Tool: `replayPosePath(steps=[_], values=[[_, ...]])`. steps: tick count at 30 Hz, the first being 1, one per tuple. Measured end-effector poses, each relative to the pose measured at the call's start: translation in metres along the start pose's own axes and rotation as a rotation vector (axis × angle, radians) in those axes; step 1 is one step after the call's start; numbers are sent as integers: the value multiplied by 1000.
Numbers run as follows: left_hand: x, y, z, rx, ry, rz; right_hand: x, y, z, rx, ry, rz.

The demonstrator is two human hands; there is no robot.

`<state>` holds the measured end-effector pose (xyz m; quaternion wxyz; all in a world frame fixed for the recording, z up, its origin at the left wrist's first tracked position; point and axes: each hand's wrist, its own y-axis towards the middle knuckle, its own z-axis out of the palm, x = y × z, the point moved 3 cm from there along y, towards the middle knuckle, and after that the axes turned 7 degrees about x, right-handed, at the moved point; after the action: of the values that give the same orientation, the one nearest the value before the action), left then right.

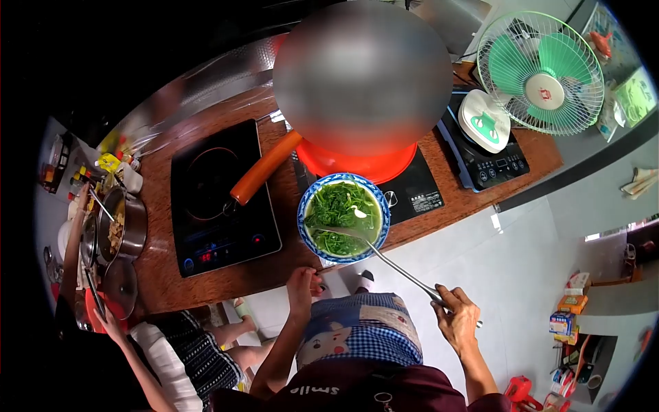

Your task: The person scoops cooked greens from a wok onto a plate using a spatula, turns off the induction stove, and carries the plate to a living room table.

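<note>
My right hand (456,317) is closed round the handle of a long metal spatula (405,273). Its blade lies among cooked leafy greens (347,206) in liquid, inside a blue-and-white bowl (303,230) near the counter's front edge. My left hand (302,288) is just in front of that edge, below and left of the bowl, with its fingers curled; whether it holds anything cannot be made out. Behind the bowl sits a red-orange pan (384,168) with an orange handle (264,168), its upper part blurred out.
A black induction cooktop (237,237) is on the left. Beyond it another person (165,350) works at a metal pot (134,226). To the right are another cooktop (495,172) and a green fan (546,89). The wooden counter's edge (425,232) runs before me.
</note>
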<state>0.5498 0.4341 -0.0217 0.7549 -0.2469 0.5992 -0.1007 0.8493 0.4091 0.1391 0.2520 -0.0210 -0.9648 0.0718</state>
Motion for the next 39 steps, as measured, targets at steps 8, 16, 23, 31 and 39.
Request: replayPosePath(steps=[8,16,23,31,39], values=[[8,0,-4,-42,-14,-52,7,11,13,114,-39,-52],[-10,15,10,-4,-123,103,6,25,-47,-49,245,29],[-9,38,22,22,-136,138,23,147,-59,-135,708,-184],[-57,0,-39,-341,828,456,66,276,-66,141,414,-85],[-57,14,-70,-360,1258,227,95,276,-68,284,369,-56]])
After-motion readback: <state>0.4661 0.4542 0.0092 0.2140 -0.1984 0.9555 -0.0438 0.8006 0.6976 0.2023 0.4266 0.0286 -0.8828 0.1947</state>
